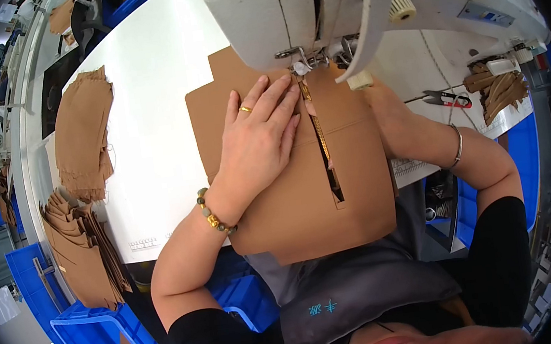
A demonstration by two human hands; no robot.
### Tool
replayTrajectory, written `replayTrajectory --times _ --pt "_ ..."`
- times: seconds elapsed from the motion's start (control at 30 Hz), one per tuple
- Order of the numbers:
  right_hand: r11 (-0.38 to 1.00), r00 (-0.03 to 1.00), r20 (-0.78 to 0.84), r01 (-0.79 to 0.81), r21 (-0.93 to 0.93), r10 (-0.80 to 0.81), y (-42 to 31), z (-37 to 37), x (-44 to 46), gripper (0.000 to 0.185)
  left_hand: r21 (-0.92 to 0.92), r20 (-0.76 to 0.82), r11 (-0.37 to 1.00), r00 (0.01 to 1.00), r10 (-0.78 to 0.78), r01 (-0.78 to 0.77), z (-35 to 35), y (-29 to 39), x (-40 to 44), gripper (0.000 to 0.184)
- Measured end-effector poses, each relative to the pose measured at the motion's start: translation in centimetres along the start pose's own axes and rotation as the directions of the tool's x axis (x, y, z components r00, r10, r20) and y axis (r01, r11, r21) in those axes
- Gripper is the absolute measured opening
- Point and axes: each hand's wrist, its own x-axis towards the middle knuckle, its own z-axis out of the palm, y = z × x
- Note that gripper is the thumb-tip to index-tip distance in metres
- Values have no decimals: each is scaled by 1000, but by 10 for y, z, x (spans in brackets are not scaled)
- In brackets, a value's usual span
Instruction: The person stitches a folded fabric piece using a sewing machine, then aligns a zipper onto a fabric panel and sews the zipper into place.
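- A white sewing machine (pixel 257 19) looms over the far edge of the work, hiding part of it and the fingers of the right hand.
- One brown panel (pixel 280 206) lies on the white tabletop (pixel 150 105), its far end under the presser foot (pixel 302 67) and its near end overhanging the table edge.
- One gold-toothed zipper (pixel 319 132) runs along the single long slot in the panel; a dark gap shows at the slot's near end.
- The left hand (pixel 258 129) rests palm down on the panel, left of the zipper, fingers extended and slightly apart, clamped on nothing; its fingertips sit just beside the presser foot.
- The right hand (pixel 398 114) is at the panel's right edge; whether its fingers grip anything, I cannot tell.
- Two stacks of brown pieces stand at the left: one on the tabletop (pixel 84 137), one lower at its edge (pixel 78 248).
- At the right lie one pair of red-and-black thread snips (pixel 447 98) and one bundle of brown strips (pixel 504 97).
- Blue bins (pixel 114 339) stand around the table; their full number is unclear.
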Motion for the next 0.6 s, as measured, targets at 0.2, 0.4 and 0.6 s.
replayTrajectory --times 0.2,0.4,0.6 --pt "1000 1000 -15 16 -27 -17 0 1 0 56 -14 12 1000 1000 13 -13 -2 1 0 42" --pt "1000 1000 -16 21 -19 -21 0 2 0 55 -26 20 1000 1000 9 -9 -2 0 -1 42" --pt "1000 999 26 -18 11 18 0 1 -1 55 -35 13 999 1000 6 -6 -2 1 0 42"
